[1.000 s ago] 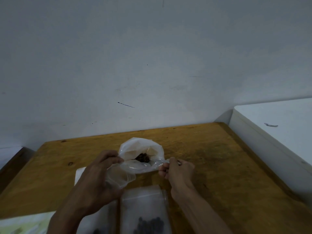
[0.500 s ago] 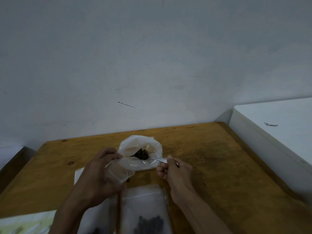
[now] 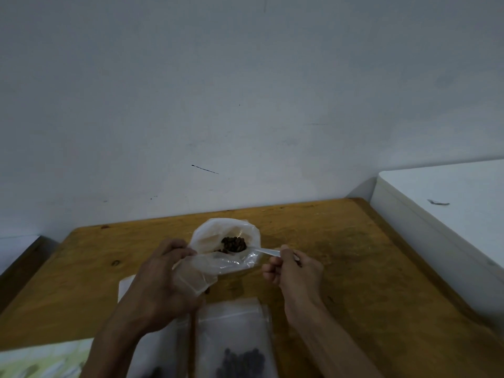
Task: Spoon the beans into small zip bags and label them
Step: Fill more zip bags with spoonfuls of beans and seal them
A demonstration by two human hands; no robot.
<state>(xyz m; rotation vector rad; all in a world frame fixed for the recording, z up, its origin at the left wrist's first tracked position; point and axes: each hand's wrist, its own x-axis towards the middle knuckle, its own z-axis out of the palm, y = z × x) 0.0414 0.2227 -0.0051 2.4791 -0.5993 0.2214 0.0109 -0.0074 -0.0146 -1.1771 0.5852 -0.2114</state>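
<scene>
Stock bag [image 3: 218,236], frame centre: mouth held open by left hand [image 3: 161,282] pinching its rim; beans [image 3: 234,244] inside. Right hand [image 3: 293,271] grips spoon [image 3: 266,251], dipped in. Filled: 2 zip bags approx., bottom centre [image 3: 234,342], bottom left [image 3: 158,350]. Labels: none visible. Est. scooping ongoing.

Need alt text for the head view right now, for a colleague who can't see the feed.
The right hand holds a clear plastic spoon loaded with dark beans at the mouth of a large plastic bag, which the left hand grips at its edge. Nearer the camera, a small zip bag with beans lies flat on the wooden table.
</scene>
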